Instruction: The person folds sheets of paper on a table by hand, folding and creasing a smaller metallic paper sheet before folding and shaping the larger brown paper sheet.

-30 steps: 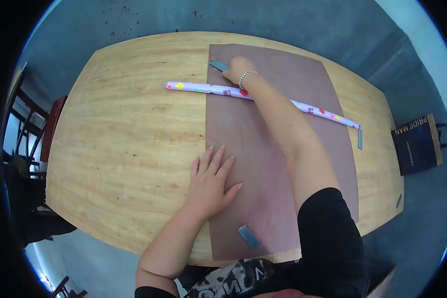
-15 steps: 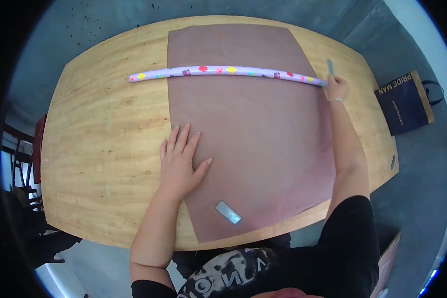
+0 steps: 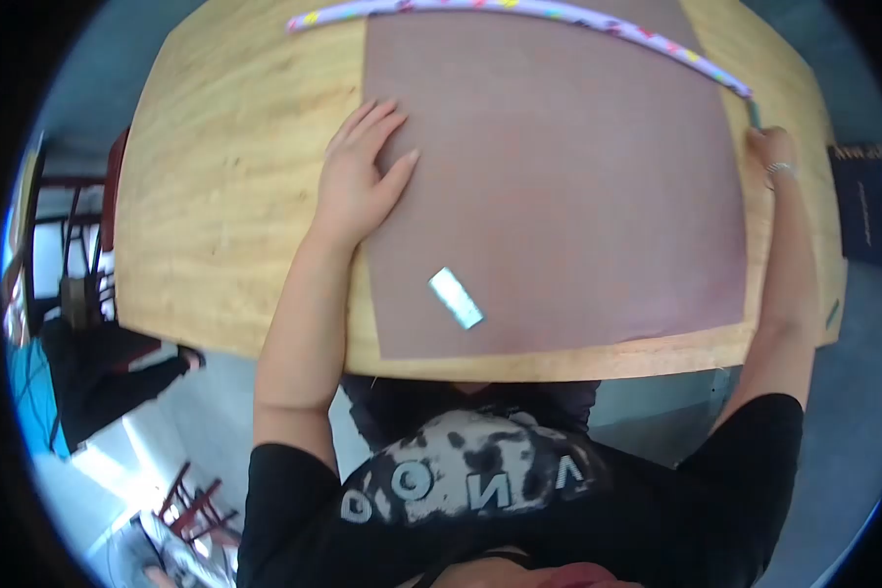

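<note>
A brownish-mauve sheet [image 3: 559, 196] lies spread over the wooden table. My left hand [image 3: 360, 181] rests flat on its left edge, fingers spread, partly on bare wood. At the right, my right hand [image 3: 776, 149] is closed on a thin grey strip [image 3: 755, 116], whose upper end points at the tip of a long lilac roll [image 3: 559, 12] with colourful printed motifs. The roll lies across the far part of the sheet and sticks out past both its sides. A shiny silver rectangular plate [image 3: 456, 298] lies on the sheet's near left part.
Another small grey strip [image 3: 833, 314] lies by the table's right corner. A dark blue bag [image 3: 869, 206] stands beyond the right edge. Dark wooden chairs stand at the left, where a person's dark-clothed leg [image 3: 118, 377] shows. The table's near edge runs just before my body.
The head view has tipped down toward my body, so the table sits higher in it. My right hand with the strip has moved outward and nearer me, off the roll's end. The left hand stays flat.
</note>
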{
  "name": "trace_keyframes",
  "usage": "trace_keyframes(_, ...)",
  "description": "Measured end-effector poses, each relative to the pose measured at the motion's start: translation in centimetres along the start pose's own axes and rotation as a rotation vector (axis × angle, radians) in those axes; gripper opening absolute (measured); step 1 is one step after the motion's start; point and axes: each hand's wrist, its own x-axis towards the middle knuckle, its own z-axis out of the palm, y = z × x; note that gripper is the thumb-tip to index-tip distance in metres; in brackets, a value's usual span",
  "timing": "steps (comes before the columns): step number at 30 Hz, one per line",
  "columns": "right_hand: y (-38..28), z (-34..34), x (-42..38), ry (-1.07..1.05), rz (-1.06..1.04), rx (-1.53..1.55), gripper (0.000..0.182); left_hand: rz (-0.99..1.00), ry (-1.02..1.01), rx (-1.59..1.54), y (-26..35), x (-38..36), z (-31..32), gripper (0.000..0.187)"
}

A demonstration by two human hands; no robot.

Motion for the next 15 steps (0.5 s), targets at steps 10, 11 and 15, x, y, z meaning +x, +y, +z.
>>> trace_keyframes(10, 11.6, 3.8, 6.1, 0.364, -0.145, -0.037, 0.057, -0.014, 0.066, -0.019, 0.0, -0.1, 0.5, 0.043)
trace_keyframes(11, 7.0, 2.1, 2.5, 0.475, -0.359, -0.014, 0.043, -0.006, 0.064, -0.006, -0.1, 0.1, 0.6, 0.043)
trace_keyframes(15, -17.9, -7.9, -23.6, -0.123, -0.256, 0.651, 0.034, 0.019, 0.07, -0.019, 0.1, 0.1, 0.5, 0.043)
